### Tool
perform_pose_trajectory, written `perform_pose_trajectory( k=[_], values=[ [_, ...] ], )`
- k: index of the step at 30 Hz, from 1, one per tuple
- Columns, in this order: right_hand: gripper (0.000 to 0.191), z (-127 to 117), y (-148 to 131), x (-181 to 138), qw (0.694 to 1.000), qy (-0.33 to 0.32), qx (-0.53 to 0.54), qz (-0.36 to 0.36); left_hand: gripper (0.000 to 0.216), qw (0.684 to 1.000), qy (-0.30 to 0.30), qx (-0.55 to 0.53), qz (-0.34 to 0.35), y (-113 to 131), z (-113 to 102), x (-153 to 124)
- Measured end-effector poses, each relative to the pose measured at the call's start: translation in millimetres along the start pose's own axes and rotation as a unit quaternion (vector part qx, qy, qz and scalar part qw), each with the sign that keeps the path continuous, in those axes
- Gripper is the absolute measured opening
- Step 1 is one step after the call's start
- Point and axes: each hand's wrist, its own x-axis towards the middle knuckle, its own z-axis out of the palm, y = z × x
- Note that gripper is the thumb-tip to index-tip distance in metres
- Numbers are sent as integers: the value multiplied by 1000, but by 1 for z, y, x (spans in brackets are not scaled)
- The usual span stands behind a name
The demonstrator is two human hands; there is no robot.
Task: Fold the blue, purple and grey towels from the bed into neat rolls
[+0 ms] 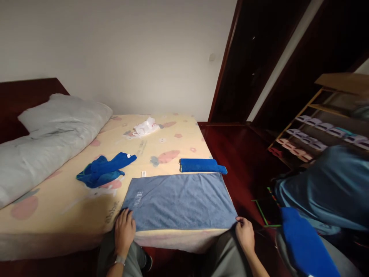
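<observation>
A grey-blue towel (178,200) lies spread flat on the near corner of the bed (57,207). My left hand (124,227) pinches its near left corner. My right hand (244,231) pinches its near right corner at the bed's edge. Beyond the towel lies a folded bright blue cloth (201,166). A crumpled bright blue cloth (103,173) sits to the left of it.
White pillows (49,134) lie at the bed's left. A white crumpled bag (146,127) sits near the wall. Right of the bed there are a dark red floor, a shoe rack (323,134), a blue-grey bundle (331,184) and another blue cloth (305,242).
</observation>
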Motion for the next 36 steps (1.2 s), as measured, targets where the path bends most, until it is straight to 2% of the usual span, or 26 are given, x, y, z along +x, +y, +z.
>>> perform_pose_trajectory(
  k=[3,8,11,17,20,22,24,28,31,33,36],
  values=[
    [33,1,3,3,1000,-4,3,12,47,997,-54,-32,44,7,21,-8],
    [33,-1,0,3,999,5,28,14,57,994,-109,-14,28,16,40,-17],
    [34,-2,0,2,999,19,30,15,56,992,-128,6,-3,24,35,-17],
    [33,-2,0,2,999,32,37,-12,55,979,-192,34,-58,36,11,-4],
    [31,-2,-6,3,998,31,45,-24,49,991,-130,-4,-37,57,2,7],
    [31,-4,-11,3,998,30,51,-32,41,992,-86,-79,35,93,-3,12],
    [30,-5,-13,2,997,29,58,-38,36,974,-93,-169,122,150,-8,11],
    [32,-3,-8,0,995,18,95,-21,27,908,-192,-277,250,294,-14,-10],
    [34,0,4,5,990,34,134,-5,26,866,-281,-298,286,386,-14,-31],
    [37,-2,7,18,985,58,161,6,27,852,-314,-291,301,426,-11,-38],
    [39,-13,-8,55,978,50,202,8,39,861,-314,-278,287,458,-3,-33]
  ],
)
